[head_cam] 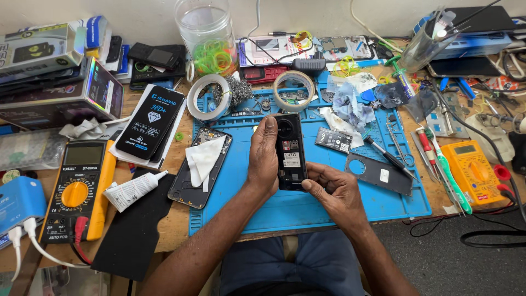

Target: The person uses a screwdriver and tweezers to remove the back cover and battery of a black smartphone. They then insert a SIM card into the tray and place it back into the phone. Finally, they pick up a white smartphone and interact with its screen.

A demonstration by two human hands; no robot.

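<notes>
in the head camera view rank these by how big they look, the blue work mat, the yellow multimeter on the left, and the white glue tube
1. Blue work mat
2. Yellow multimeter
3. White glue tube

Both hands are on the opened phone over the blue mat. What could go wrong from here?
1. The phone is held above the mat by the left hand and right hand; a slip might drop it onto the mat.
2. Its back is off, so fingers may smudge the exposed inside.
3. The loose battery nearby could get knocked.
</notes>
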